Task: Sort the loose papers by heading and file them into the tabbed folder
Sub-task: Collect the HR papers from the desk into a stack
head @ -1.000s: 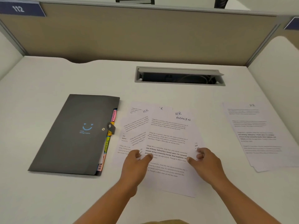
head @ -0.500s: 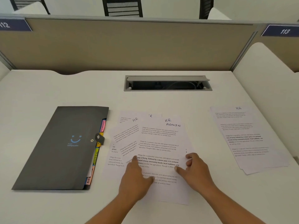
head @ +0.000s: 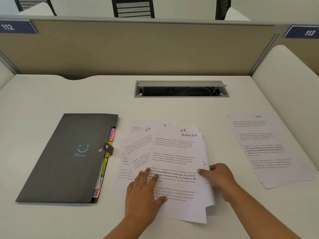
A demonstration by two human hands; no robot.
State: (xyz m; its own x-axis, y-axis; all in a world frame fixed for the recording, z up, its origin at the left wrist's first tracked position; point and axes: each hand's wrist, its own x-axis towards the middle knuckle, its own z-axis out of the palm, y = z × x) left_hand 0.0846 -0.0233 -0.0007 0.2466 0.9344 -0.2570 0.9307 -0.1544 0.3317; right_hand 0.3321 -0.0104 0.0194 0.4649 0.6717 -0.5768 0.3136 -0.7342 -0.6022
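Left grip (head: pixel 145 190) open, fingers straight, pressing flat on the loose fan of white printed sheets (head: pixel 136 152) in the middle of the white worktop (head: pixel 51 94). Right grip (head: pixel 219 178) closed on the fan's right edge, fingers curled round it, index laid over the top; edge bows up a bit below my hand. How many sheets I'm pinching I cannot tell. Top white sheet (head: pixel 174 152) is headed HR ADMIN in handwriting; a sheet under it to the left reads HR, another shows only an R.

Dark grey tabbed folder with a blue smiley (head: pixel 69 157) lies flat just left of the fan, snap strap fastened, coloured index tabs (head: pixel 105 168) sticking out along its right side. Separate stack of white sheets headed HR (head: pixel 269 152) lies well apart on the right of the worktop, neither grip on it.

Grey cable slot (head: pixel 181 88) sits behind the fan, flap raised. Beige partition (head: pixel 138 49) at the back, blue plates 112 (head: pixel 10 26) and 113 (head: pixel 309 32).
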